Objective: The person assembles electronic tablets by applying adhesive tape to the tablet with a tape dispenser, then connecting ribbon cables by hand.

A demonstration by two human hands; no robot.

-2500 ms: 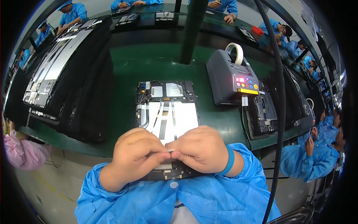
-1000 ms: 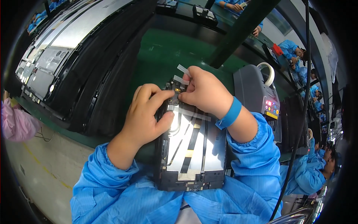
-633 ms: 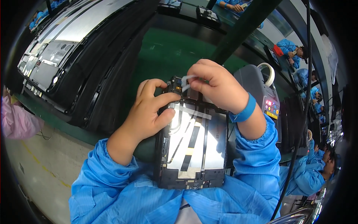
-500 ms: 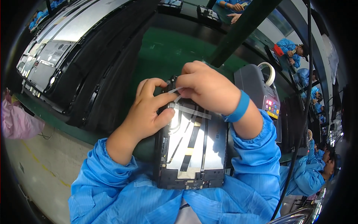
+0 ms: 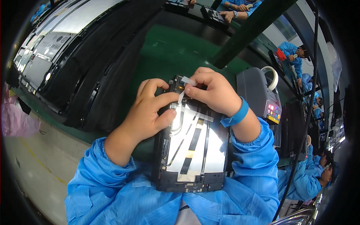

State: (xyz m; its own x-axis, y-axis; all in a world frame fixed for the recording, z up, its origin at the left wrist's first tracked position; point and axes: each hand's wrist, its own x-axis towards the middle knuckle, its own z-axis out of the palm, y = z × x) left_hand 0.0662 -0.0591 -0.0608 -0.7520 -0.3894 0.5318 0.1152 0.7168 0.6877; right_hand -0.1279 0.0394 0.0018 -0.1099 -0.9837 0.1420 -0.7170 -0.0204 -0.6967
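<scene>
An opened tablet (image 5: 215, 150) lies in front of me, its metal inside, dark flat cables and black frame showing. My left hand (image 5: 144, 110) grips its upper left edge, with the index fingertip and thumb on the inner face and the other fingers curled at the far corner. At the tablet's top, my right hand (image 5: 217, 92) pinches a short strip of clear tape (image 5: 188, 81) between thumb and index finger. A narrow whitish strip (image 5: 181, 97) stands up beside my left index fingertip. Another translucent tape strip (image 5: 198, 113) lies across the metal just below.
A grey tape dispenser (image 5: 258, 92) with a white tape roll (image 5: 272, 78) stands at right on the green bench (image 5: 165, 45). Large opened devices (image 5: 48, 48) rest on black padding at left. A dark post (image 5: 251, 33) rises beyond. Co-workers in blue sit at far benches.
My right hand has drawn back slightly, its thumb now in view, and the tape's end sticks up from its fingertips. The top corner of the tablet is more exposed. My left hand has stayed put.
</scene>
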